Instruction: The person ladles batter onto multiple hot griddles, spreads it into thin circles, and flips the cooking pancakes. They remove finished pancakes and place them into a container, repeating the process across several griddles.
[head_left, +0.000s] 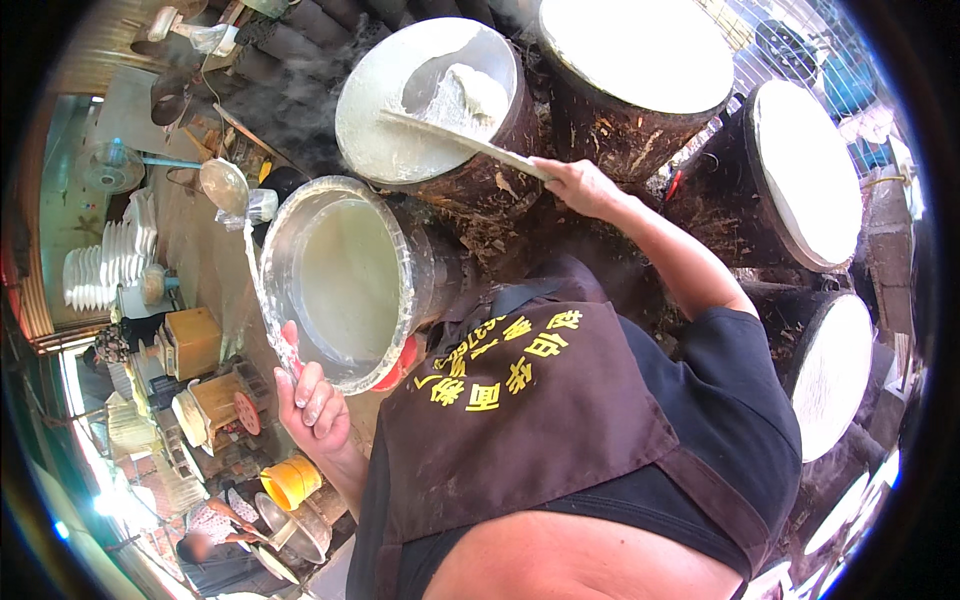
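My left hand is closed around the red-gripped handle of a ladle, its shaft crusted with white batter. The ladle's bowl is beyond the far left rim of a large metal pot holding pale, cloudy liquid. In my right hand is the near end of a long flat strip, possibly wood or bamboo. The strip reaches across a round white steaming surface on a dark drum. Beyond the strip, a white sheet lies bunched up, with a bare grey patch beside it.
More dark drums with round white tops curve around to my right. Steam rises at the upper left. A yellow bucket, wooden boxes and a fan stand at left. A person works at lower left.
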